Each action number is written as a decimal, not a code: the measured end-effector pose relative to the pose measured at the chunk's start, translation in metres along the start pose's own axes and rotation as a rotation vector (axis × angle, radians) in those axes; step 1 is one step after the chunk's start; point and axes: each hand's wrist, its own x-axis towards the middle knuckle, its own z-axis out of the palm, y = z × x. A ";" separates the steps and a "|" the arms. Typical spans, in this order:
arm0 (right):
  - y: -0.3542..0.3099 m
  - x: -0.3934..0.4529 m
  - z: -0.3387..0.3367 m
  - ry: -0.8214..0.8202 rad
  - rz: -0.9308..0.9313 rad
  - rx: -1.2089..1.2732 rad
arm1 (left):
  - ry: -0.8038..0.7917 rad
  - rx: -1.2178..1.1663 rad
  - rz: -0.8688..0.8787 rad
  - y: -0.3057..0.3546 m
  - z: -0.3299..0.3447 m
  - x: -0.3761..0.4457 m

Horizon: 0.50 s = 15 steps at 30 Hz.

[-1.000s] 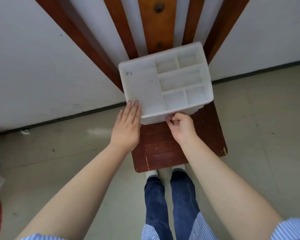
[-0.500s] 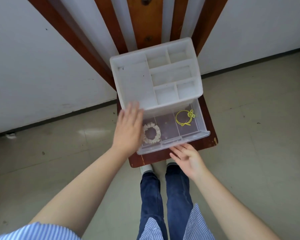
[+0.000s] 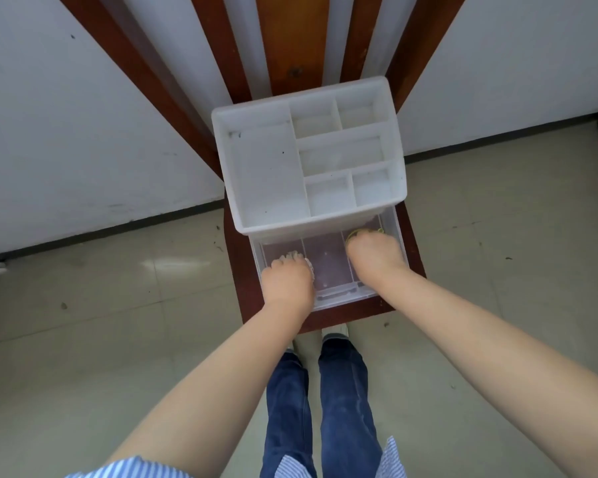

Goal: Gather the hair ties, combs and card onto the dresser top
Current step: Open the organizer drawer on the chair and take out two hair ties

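A white plastic dresser [image 3: 266, 174] with an open-topped divided tray stands on a dark wooden chair seat [image 3: 239, 270]. Its clear top drawer [image 3: 328, 267] is pulled out toward me and has three compartments. My left hand [image 3: 287, 281] reaches into the left compartment, fingers curled over a white frilly hair tie [image 3: 309, 265], which is mostly hidden. My right hand [image 3: 375, 253] is in the right compartment, fingers curled on a yellow hair tie [image 3: 354, 233]; only its far edge shows. No comb or card is in view.
The chair's slatted back [image 3: 277, 46] rises behind the dresser against a white wall. Pale floor tiles [image 3: 118, 305] lie on both sides. My legs in blue jeans [image 3: 325, 391] stand right at the seat's front edge.
The drawer was shut a second ago, then pulled out. My left hand left the dresser front and my right hand left the drawer handle; both went down into the drawer onto the ties.
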 end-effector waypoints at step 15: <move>0.019 -0.072 0.015 0.002 -0.075 0.703 | 0.268 -0.445 0.145 -0.030 -0.038 -0.050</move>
